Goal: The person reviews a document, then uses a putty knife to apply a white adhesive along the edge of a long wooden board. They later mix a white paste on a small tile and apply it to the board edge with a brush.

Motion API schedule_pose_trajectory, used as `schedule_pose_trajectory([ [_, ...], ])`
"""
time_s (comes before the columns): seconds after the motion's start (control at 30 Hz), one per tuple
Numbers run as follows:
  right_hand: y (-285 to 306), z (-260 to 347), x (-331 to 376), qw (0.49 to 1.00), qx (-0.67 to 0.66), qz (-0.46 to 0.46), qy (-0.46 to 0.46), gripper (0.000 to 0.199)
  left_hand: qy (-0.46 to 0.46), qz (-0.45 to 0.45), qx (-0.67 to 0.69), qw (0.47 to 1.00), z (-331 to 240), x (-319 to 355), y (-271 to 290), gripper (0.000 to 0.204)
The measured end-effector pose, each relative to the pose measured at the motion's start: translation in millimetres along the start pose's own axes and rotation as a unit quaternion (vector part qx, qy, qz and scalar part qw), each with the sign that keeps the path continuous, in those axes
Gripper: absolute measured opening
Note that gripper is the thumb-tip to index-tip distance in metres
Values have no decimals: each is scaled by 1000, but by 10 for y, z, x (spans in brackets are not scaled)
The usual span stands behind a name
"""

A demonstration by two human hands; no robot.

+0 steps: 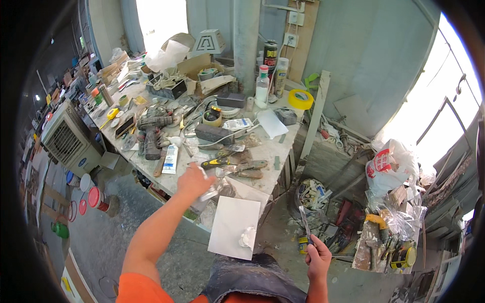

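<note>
Two bare hands are in view. The left hand [192, 181] reaches out over the front edge of the desk [283, 146]; its grip is closed on a crumpled piece of clear plastic wrap [212, 191], which lies at the desk edge just above one white rectangular tile [233, 226]. The tile overhangs the desk front, tilted toward the person, and carries one lump of white putty [247, 236] near its lower right corner. The right hand [318, 258] is held low, off the desk and well apart from the tile, above the floor; its grip is closed around the handle of one putty knife [304, 219], blade pointing up and slightly left. On the desk just beyond the left hand lie two trowel-type tools with soiled blades [245, 169] and one scraper with a yellow and black handle [216, 162]. Further back stand one cordless drill [151, 136], one dark rectangular block [214, 133], one roll of brown tape [212, 117], one roll of yellow tape [300, 99], one clear plastic bottle with a red cap [262, 87] and two spray cans [275, 65] beside it. One white tube [171, 158] lies near the drill. To the right of the desk, one white plastic bag with red print [391, 169] rests on a pile of tools
</note>
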State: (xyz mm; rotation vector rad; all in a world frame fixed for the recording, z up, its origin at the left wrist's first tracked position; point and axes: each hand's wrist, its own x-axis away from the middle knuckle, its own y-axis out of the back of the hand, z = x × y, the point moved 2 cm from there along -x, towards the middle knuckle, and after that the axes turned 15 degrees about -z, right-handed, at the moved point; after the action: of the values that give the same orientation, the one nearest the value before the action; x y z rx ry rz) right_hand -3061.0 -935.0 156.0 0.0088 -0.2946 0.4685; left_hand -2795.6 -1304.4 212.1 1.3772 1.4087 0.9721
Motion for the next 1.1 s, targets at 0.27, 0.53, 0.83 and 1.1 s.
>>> schedule_pose_trajectory([
  [0.27,247,80,-211,1000,-20,-15,-6,39,-51,34,152,986,915,-81,63,37],
  [0.53,10,455,-117,986,53,145,66,34,-290,178,109,934,103,1439,863,23],
  [0.83,-114,813,176,915,200,255,241,35,-310,179,127,925,11,1795,573,13],
  [1.1,-61,752,340,911,215,241,256,36,-300,238,87,920,-117,1723,551,14],
])
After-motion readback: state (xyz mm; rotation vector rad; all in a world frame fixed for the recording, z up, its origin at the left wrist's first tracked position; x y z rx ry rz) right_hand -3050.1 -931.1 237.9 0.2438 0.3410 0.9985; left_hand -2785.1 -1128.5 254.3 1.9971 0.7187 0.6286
